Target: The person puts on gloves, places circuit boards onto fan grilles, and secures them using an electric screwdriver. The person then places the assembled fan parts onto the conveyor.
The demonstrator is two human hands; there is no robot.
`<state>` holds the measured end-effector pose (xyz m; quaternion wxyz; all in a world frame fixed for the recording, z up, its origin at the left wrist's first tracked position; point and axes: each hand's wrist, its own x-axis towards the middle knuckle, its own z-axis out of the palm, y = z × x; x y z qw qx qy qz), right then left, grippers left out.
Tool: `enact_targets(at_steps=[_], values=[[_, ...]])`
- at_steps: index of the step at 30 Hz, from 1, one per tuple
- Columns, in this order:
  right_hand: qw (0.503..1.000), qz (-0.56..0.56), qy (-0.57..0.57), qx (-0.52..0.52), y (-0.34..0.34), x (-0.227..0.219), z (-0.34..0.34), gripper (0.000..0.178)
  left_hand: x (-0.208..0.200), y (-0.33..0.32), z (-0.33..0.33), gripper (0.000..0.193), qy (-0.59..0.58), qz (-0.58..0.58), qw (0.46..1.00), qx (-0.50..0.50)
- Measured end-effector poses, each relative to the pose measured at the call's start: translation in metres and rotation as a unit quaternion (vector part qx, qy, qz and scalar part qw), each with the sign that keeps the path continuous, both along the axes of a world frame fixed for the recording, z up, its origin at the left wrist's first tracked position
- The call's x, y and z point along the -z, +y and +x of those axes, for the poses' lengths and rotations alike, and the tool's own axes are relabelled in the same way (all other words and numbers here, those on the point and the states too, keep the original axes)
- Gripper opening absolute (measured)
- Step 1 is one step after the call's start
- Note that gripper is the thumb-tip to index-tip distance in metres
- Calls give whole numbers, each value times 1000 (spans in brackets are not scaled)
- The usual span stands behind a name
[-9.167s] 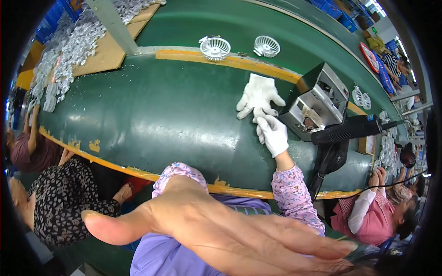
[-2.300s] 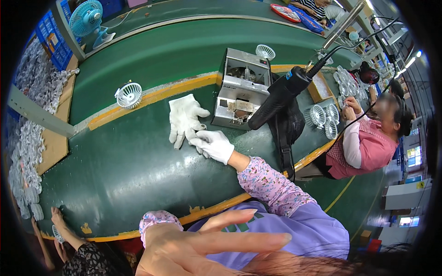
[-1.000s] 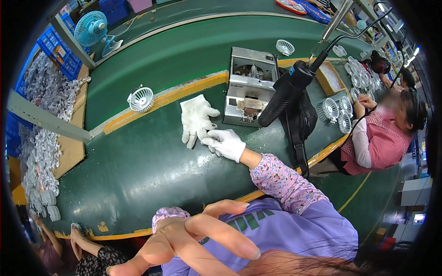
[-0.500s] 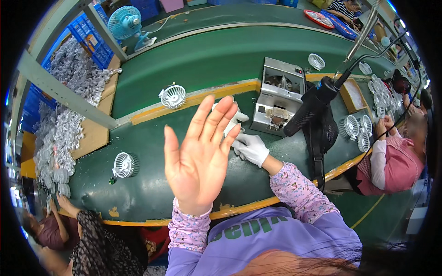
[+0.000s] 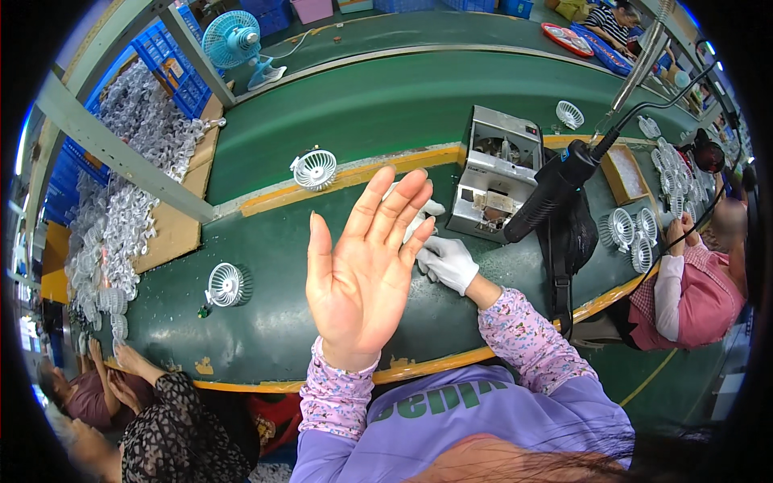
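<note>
My left hand [image 5: 358,278] is bare and raised above the bench, palm up toward me, its fingers stretched out and the thumb apart. Just to its right, my right hand [image 5: 451,264] wears a white work glove and is low over the green bench, fingers curled closed. A second white glove [image 5: 431,211], loose, shows partly behind my left fingers and seems pinched in my right fingertips; the contact is hidden. Left of my hands a round white slatted fan-like part [image 5: 226,285] stands on the bench, a small green piece [image 5: 203,311] beside it.
A metal fixture box [image 5: 498,177] stands behind my right hand, a black handheld tool [image 5: 551,189] hanging before it. Another slatted part [image 5: 314,170] sits on the belt edge. White parts [image 5: 121,201] heap at left; more slatted parts [image 5: 622,229] stand right. Co-workers [image 5: 696,282] sit on both sides.
The whole view has shifted slightly, so everything sits a little farther right. My hands keep their poses, with the left palm still raised. Co-workers' hands at far left have moved slightly.
</note>
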<state>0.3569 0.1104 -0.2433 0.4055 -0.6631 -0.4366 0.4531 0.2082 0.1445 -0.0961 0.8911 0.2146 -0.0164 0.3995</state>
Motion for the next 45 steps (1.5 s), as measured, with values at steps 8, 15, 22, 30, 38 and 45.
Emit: enact_targets(at_steps=[8, 15, 22, 30, 38, 45], values=[[1000, -12, 0, -1, 0, 0, 1, 31, 6, 4, 6, 65, 70, 131, 986, -77], [1000, -11, 13, 0, 0, 4, 2, 31, 14, 10, 14, 60, 151, 198, 955, -159], [1000, -15, 21, -1, 1, 7, 3, 31, 18, 13, 18, 58, 139, 212, 957, -142], [1000, 1, -1, -10, 0, 2, 1, 31, 46, 26, 8, 35, 21, 271, 959, -79], [997, 68, -40, 10, 0, 6, 0, 29, 6, -11, -11, 19, 45, 288, 953, -85], [999, -8, 30, -9, 1, 10, 7, 30, -10, -18, -27, 52, -100, 379, 919, 36]])
